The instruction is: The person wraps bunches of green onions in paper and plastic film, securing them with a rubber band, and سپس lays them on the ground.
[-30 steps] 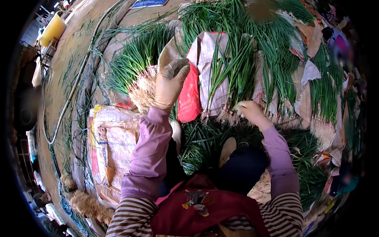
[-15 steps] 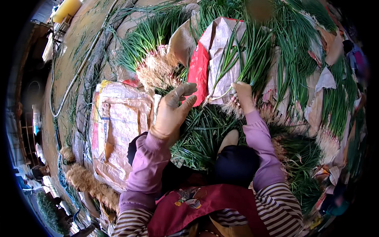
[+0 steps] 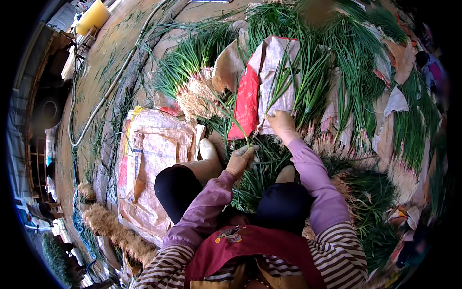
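Observation:
My left hand (image 3: 240, 161), in a pale glove, is closed low between my knees. A thin green scallion leaf (image 3: 237, 124) sticks up out of its fingers. Farther off and to the right, my right hand (image 3: 281, 124) pinches a scallion (image 3: 272, 100) near its root end. The scallion's leaves lie up over the pale woven sack (image 3: 278, 62), which has a red edge panel (image 3: 246, 103). Beside that hand more scallions (image 3: 310, 96) rest on the sack. Loose green leaves (image 3: 262, 185) are heaped below both hands.
Left of my knee lies a folded woven sack (image 3: 156, 166). A bundle of rooted scallions (image 3: 197, 89) sits beyond it, with long rows of scallions (image 3: 358, 67) to the right. A hose (image 3: 108, 86) crosses the floor at left. Root trimmings (image 3: 113, 229) are piled lower left.
My left hand was spread and empty; it has moved down and right and closed on a scallion leaf. My right hand has shifted left and slightly nearer. The view has tilted a little.

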Tool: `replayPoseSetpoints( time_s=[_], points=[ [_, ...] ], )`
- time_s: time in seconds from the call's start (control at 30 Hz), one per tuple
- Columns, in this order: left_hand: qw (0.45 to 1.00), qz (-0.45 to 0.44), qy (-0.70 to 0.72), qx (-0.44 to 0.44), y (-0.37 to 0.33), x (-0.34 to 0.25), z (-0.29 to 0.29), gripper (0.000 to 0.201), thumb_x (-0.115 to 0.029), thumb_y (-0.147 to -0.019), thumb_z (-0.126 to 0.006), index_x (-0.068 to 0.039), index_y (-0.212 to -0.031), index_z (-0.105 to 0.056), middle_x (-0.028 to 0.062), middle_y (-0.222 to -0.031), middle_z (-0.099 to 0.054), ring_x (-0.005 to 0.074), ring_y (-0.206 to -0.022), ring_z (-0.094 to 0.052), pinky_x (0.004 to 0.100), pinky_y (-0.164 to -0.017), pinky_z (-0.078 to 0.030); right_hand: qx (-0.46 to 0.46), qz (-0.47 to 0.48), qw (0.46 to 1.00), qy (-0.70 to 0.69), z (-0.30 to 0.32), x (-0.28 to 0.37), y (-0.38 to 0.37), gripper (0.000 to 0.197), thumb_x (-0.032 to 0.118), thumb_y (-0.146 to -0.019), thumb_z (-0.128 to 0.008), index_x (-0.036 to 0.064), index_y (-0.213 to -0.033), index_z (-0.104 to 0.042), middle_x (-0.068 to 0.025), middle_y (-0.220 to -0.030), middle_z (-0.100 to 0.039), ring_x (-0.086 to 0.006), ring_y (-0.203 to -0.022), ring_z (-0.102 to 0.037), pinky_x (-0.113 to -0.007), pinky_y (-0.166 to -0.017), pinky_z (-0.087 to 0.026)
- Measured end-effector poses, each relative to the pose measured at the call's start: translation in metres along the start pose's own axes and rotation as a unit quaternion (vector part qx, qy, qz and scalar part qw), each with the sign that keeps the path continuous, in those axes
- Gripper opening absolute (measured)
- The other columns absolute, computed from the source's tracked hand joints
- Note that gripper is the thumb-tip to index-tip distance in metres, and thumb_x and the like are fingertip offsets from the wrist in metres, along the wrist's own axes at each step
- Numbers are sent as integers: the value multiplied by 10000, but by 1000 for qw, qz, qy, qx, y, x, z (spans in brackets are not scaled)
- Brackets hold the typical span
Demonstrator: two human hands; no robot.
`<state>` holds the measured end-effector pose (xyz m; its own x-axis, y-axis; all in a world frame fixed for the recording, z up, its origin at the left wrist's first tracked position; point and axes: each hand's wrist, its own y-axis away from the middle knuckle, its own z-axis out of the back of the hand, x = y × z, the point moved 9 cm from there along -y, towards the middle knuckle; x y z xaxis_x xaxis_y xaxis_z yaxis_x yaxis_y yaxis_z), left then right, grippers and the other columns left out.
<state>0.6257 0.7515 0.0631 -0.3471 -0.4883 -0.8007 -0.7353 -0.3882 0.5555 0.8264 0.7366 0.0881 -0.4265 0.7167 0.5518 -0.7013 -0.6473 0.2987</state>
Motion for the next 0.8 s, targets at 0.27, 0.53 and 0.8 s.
replayPoseSetpoints(
  time_s=[0.27,0.53,0.8],
  points=[
    [980,-148,-104,-87,-30,2,48,285,-170,-863,-537,-2,-1094,-548,22,-796,-608,87,-742,-545,225,-680,-428,-7,-55,992,117,-16,-12,-60,336,310,-772,-579,7,-903,-641,-188,-828,-638,-309,-719,-625,-394,-625,-482],
    [992,97,72,41,-17,20,-9,204,-246,-867,-553,-55,-822,-607,5,-604,-563,46,-451,-431,186,-438,-367,217,13,880,-422,-94,-8,57,156,123,-839,-530,12,-758,-603,-38,-591,-560,-100,-482,-467,-227,-458,-372],
    [993,-67,76,-56,-19,-16,7,202,-195,-888,-514,-26,-814,-597,13,-600,-555,61,-436,-457,196,-412,-369,448,13,868,211,-137,-89,111,303,260,-716,-605,5,-875,-644,-161,-793,-639,-311,-755,-617,-382,-702,-469]
  ],
)
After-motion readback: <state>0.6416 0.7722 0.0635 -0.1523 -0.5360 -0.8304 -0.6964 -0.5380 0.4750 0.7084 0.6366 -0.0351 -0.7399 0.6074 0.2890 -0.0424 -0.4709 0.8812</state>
